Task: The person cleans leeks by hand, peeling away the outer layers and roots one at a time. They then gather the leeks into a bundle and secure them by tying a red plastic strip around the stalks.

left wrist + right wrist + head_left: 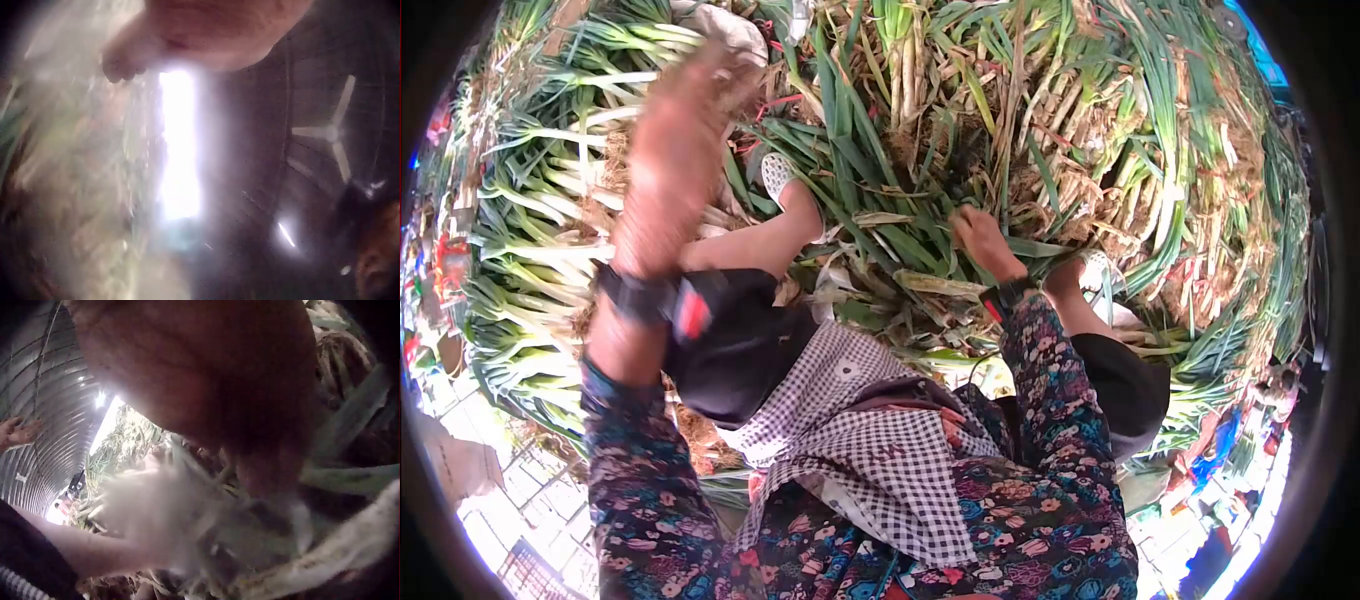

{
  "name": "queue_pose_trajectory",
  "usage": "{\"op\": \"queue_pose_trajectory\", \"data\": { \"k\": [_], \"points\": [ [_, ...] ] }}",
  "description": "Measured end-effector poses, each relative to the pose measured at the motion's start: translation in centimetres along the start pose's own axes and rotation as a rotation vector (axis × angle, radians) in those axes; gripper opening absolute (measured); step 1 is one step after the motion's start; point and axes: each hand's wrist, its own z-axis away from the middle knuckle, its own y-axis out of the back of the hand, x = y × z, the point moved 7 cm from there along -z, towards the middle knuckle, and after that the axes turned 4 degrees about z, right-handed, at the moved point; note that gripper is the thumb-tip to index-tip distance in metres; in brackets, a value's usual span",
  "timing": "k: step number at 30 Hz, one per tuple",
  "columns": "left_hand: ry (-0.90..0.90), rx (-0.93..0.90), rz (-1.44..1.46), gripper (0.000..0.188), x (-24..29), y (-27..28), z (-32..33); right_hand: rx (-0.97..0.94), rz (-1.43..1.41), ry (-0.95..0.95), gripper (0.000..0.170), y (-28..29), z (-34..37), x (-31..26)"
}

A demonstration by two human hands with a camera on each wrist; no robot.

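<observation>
Raised over the left side of the head view, the left hand (680,150) is blurred by motion. Its fingers look spread in the right wrist view, where the hand (19,434) holds nothing visible. The left wrist view has that hand (212,31) at its top edge. Low among green leaves (910,250), between the person's feet, is the right hand (985,243). From its own wrist the right hand (206,375) looms dark above the leaves (350,478); its fingertips are mostly hidden, so a grip cannot be made out.
Long green onions with white stalks (550,250) lie in a row at left. More bundles with dry roots and husks (1090,200) cover the top and right. Two feet in pale perforated shoes (778,180) stand among the leaves. A ceiling fan (331,132) hangs overhead.
</observation>
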Motion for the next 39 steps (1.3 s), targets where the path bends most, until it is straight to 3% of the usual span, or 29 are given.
{"op": "queue_pose_trajectory", "data": {
  "k": [1, 2, 6, 8, 9, 11, 12, 16, 21, 23, 25, 27, 29, 31, 33, 34, 36, 39],
  "points": [
    [0.086, -0.033, 0.132, 0.045, 1.6, -2.9, 1.6, 0.080, -0.123, 0.023, 0.024, 1.2, -1.5, -1.6],
    [0.535, 0.071, 1.009, 0.043, 2.3, -6.0, 2.3, 0.162, -0.244, 0.041, 0.025, 1.8, -3.3, -2.7],
    [0.590, -0.002, 0.962, 0.044, 3.1, -8.1, 3.2, 0.260, -0.491, 0.078, 0.026, 0.7, -10.8, -3.3],
    [0.675, -0.024, 0.988, 0.041, 3.9, -8.4, 3.2, 0.462, -0.155, 0.030, 0.032, 1.6, -13.3, -4.2],
    [0.656, -0.055, 0.983, 0.040, 4.5, -8.4, 3.1, 0.462, -0.157, 0.044, 0.032, 1.0, -14.7, -4.4],
    [0.633, -0.116, 0.977, 0.041, 4.4, -8.3, 3.5, 0.505, -0.099, -0.225, 0.045, -0.9, -16.7, -2.5],
    [0.670, -0.076, 0.972, 0.038, 4.1, -8.3, 3.7, 0.559, -0.280, -0.281, 0.055, -1.6, -17.5, -2.4],
    [0.858, -0.065, 1.052, 0.033, 2.7, -8.4, 4.6, 0.495, -0.406, -0.463, 0.059, -2.1, -18.8, -3.3],
    [0.807, -0.131, 1.030, 0.032, 3.2, -8.5, 4.8, 0.323, -0.227, -0.320, 0.055, 0.0, -18.8, -4.8],
    [0.779, -0.152, 1.022, 0.032, 3.2, -8.5, 4.7, 0.035, -0.712, 0.138, 0.052, 3.1, -14.5, -10.6],
    [0.756, -0.151, 1.031, 0.031, 3.3, -8.6, 4.7, 0.296, -0.654, 0.195, 0.046, 5.9, -11.3, -6.4],
    [0.730, -0.155, 1.039, 0.029, 3.5, -8.8, 4.6, 0.239, -1.615, -0.177, 0.045, 7.8, -2.5, -9.7],
    [0.687, -0.181, 1.045, 0.027, 4.0, -9.3, 4.1, -0.373, -2.241, -0.005, 0.045, 4.9, 3.6, -11.5],
    [0.640, -0.218, 1.024, 0.026, 4.5, -10.1, 3.8, -0.114, -0.936, -0.087, 0.048, -2.1, 6.8, -0.3],
    [0.556, -0.291, 0.972, 0.028, 4.8, -11.5, 3.5, -0.264, -1.057, -0.265, 0.043, -7.3, 9.8, -0.8],
    [0.521, -0.344, 0.912, 0.029, 5.1, -12.1, 3.2, -0.246, -1.064, -0.254, 0.043, -8.2, 9.8, 0.1],
    [0.554, -0.388, 0.812, 0.029, 4.8, -13.6, 2.9, -0.151, -1.584, -0.342, 0.037, -9.9, 9.6, 0.9],
    [0.601, -0.499, 0.630, 0.030, 3.2, -16.9, 2.4, 0.095, -1.126, -0.342, 0.037, -4.2, 8.4, 1.0]
  ]
}}
